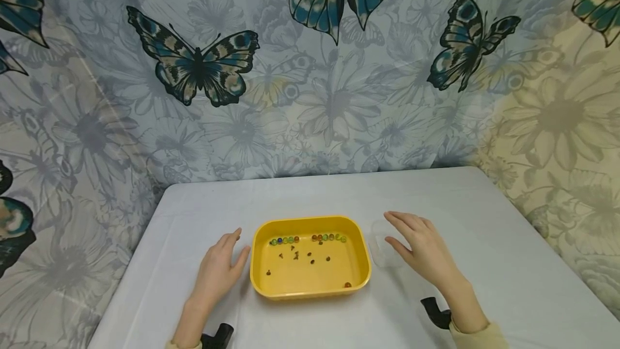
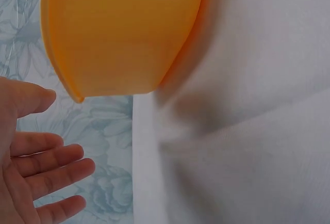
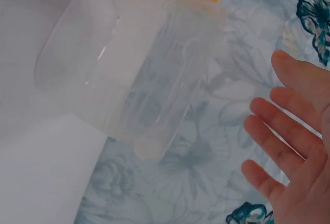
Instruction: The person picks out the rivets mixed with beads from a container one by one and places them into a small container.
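A yellow tray [image 1: 310,281] stands on the white-covered table. Inside it, glass marbles [image 1: 284,241] form two short rows along the far side, and an orange marble [image 1: 347,285] lies in the near right corner. Several small dark bits [image 1: 312,262] are scattered over its floor; their kind is too small to tell. Left of the tray, my left hand [image 1: 218,268] is held with fingers extended, apart from the wall. My right hand [image 1: 423,246] hovers to the right, fingers extended, beside a clear plastic container [image 3: 139,64]. Neither hand holds anything.
The table [image 1: 203,203] has a white cloth over it. Behind and around it hangs a fabric backdrop [image 1: 334,106] printed with butterflies and flowers. A black strap [image 1: 436,314] sits at the right wrist, another black strap [image 1: 218,336] at the left.
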Tool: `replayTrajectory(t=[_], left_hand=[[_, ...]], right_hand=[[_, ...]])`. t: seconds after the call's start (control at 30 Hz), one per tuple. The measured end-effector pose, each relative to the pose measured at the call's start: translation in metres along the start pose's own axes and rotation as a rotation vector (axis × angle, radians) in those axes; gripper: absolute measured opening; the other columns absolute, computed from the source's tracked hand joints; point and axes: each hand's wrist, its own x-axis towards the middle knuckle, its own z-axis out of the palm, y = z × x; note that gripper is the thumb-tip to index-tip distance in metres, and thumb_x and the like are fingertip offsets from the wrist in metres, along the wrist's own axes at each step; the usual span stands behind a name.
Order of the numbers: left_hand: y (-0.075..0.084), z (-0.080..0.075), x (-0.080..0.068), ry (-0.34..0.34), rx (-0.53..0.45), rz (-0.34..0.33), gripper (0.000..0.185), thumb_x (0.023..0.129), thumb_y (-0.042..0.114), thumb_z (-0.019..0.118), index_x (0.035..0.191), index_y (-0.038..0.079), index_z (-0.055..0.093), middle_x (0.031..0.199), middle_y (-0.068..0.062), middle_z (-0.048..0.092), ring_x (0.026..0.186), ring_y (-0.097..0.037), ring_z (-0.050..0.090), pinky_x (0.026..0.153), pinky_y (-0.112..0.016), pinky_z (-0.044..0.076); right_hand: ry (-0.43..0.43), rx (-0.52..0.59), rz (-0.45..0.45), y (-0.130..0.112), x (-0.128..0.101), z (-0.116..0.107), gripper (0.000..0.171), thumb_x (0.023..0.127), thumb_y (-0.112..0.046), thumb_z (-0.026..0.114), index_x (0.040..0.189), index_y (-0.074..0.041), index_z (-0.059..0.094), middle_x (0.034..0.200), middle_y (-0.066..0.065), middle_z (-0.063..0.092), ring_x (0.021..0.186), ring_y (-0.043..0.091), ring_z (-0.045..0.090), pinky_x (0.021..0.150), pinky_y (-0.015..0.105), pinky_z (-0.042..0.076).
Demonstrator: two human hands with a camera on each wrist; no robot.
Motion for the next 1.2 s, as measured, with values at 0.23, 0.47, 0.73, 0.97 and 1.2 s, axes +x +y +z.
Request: replayTrajectory(t=[0.23,0.47,0.73,0.97,1.2], left_hand=[[0.005,0.004,-0.001,-0.051,-0.044,-0.062,0.048,0.088,0.023,0.063,0.127,-0.002,0.052,0.108,-0.012,0.061,0.095,-0.027,0.061,0.077,-0.044,0.05],[0.009,0.007,0.0,-0.091,-0.06,-0.1,0.046,0.089,0.023,0.061,0.128,-0.001,0.053,0.107,-0.011,0.061,0.094,-0.025,0.06,0.076,-0.043,0.05],[0.012,0.009,-0.001,-0.111,-0.073,-0.134,0.043,0.089,0.022,0.061,0.125,-0.001,0.055,0.101,-0.008,0.062,0.088,-0.022,0.06,0.071,-0.039,0.05],[0.012,0.011,-0.001,-0.121,-0.098,-0.131,0.04,0.089,0.019,0.061,0.123,-0.002,0.056,0.091,-0.005,0.061,0.08,-0.017,0.058,0.067,-0.034,0.048],[0.014,0.012,-0.002,-0.118,-0.107,-0.148,0.038,0.089,0.019,0.061,0.122,-0.001,0.058,0.086,-0.002,0.06,0.075,-0.013,0.055,0.062,-0.028,0.045]], right_hand=[[-0.02,0.002,-0.003,-0.005,0.003,0.004,0.053,0.07,-0.009,0.078,0.12,-0.001,0.06,0.115,0.012,0.06,0.104,0.029,0.055,0.086,0.048,0.042],[-0.041,0.003,-0.015,-0.01,0.006,0.009,0.052,0.071,-0.011,0.078,0.119,-0.001,0.061,0.115,0.011,0.06,0.103,0.028,0.055,0.086,0.047,0.043],[-0.063,0.017,-0.055,-0.017,0.009,0.015,0.047,0.072,-0.012,0.078,0.115,-0.002,0.063,0.112,0.01,0.062,0.1,0.027,0.058,0.084,0.044,0.046],[-0.108,0.024,-0.065,-0.025,0.015,0.019,0.043,0.074,-0.012,0.077,0.114,-0.003,0.064,0.108,0.008,0.063,0.098,0.026,0.059,0.083,0.042,0.047],[-0.145,0.044,-0.074,-0.031,0.019,0.023,0.039,0.073,-0.008,0.076,0.111,-0.002,0.065,0.108,0.008,0.063,0.098,0.025,0.059,0.085,0.04,0.047]])
